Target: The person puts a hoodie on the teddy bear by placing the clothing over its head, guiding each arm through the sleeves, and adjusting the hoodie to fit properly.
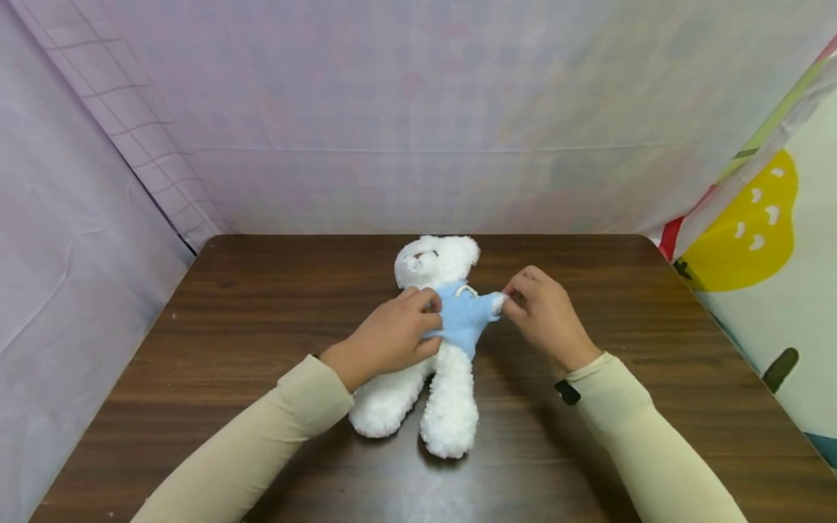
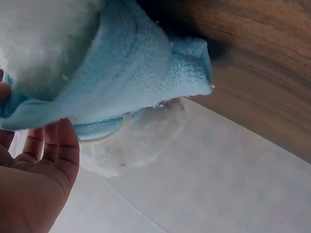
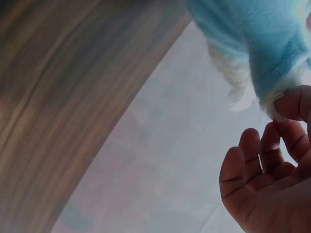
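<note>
A white plush teddy bear (image 1: 451, 410) lies on its back on the brown wooden table (image 1: 261, 305), head toward the far edge. It wears a light blue shirt (image 1: 466, 319) with a white cord at the neck. My left hand (image 1: 395, 334) is over the bear's side and pinches the shirt's edge; in the left wrist view the thumb and fingers (image 2: 68, 145) are on either side of the cloth. Between thumb and forefinger, my right hand (image 1: 539, 312) pinches the white tip of the bear's arm (image 1: 499, 303), which sticks out of the sleeve. The bear's other arm is hidden in the head view.
Behind the table hangs a pale checked curtain (image 1: 418, 131), with another white cloth (image 1: 85, 240) at the left. A printed cloth with a yellow shape (image 1: 752, 225) hangs along the right side. A dark band (image 1: 567, 392) circles the right wrist.
</note>
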Action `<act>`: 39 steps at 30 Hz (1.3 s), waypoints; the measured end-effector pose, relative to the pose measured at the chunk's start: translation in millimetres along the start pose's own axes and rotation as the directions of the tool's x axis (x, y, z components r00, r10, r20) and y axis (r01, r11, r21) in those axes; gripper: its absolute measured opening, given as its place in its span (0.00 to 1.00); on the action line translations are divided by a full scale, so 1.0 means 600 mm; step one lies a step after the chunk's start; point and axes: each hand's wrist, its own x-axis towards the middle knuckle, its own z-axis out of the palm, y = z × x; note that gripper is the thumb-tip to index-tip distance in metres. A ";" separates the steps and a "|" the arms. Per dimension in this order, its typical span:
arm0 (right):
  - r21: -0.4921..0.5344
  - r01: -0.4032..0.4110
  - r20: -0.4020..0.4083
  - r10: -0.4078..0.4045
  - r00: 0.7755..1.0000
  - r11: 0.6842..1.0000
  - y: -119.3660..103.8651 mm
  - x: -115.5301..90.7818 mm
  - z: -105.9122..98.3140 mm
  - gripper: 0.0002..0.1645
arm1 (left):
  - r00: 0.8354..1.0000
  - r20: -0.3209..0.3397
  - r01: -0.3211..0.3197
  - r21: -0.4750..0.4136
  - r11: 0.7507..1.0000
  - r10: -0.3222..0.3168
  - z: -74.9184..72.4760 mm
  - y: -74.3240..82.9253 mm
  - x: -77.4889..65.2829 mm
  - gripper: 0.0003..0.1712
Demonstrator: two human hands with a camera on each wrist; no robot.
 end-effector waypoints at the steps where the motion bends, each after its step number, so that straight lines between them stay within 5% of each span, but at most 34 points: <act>1: 0.001 -0.017 0.006 0.017 1.000 1.000 0.007 0.002 -0.002 0.04 | 1.000 -0.003 -0.007 -0.007 1.000 0.007 0.000 0.002 0.001 0.06; 6: 0.019 -0.115 0.127 0.112 0.986 0.993 0.025 0.007 -0.012 0.05 | 0.999 0.039 -0.003 -0.015 1.000 0.004 -0.001 0.013 0.007 0.06; 11: 0.104 -0.179 0.242 0.149 0.959 0.978 0.010 -0.002 -0.036 0.16 | 0.993 0.116 0.026 -0.108 0.994 -0.013 -0.006 0.014 0.005 0.18; 15: 0.190 -0.015 0.181 -0.020 0.983 0.982 -0.018 0.000 -0.041 0.14 | 1.000 0.000 0.023 -0.204 0.979 -0.023 -0.014 0.002 0.000 0.15; 19: 0.141 0.151 0.195 -0.177 0.965 0.978 -0.036 0.004 -0.024 0.16 | 0.982 -0.112 0.125 -0.203 0.971 -0.150 -0.025 -0.015 -0.011 0.09; 22: 0.048 0.141 0.270 -0.148 0.951 0.989 -0.040 -0.003 -0.009 0.25 | 0.945 -0.057 0.306 -0.200 0.931 -0.323 -0.032 -0.026 -0.025 0.12; 26: -0.052 0.056 0.339 -0.035 0.940 0.997 -0.034 -0.016 -0.001 0.32 | 0.851 0.124 0.526 -0.188 0.830 -0.511 -0.033 -0.035 -0.042 0.23; 30: -0.115 -0.016 0.398 0.061 0.915 0.993 -0.027 -0.019 -0.008 0.32 | 0.773 0.258 0.625 -0.155 0.765 -0.579 -0.025 -0.037 -0.045 0.35; 32: -0.130 -0.054 0.436 0.106 0.894 0.990 -0.028 -0.018 -0.016 0.30 | 0.753 0.283 0.646 -0.142 0.750 -0.594 -0.019 -0.033 -0.041 0.40; 34: -0.120 -0.096 0.466 0.141 0.873 0.988 -0.033 -0.017 -0.022 0.28 | 0.752 0.279 0.647 -0.140 0.749 -0.597 -0.013 -0.029 -0.034 0.39; 39: -0.052 -0.129 0.465 0.138 0.874 0.990 -0.043 -0.018 -0.017 0.32 | 0.816 0.190 0.574 -0.162 0.803 -0.545 -0.007 -0.013 -0.018 0.29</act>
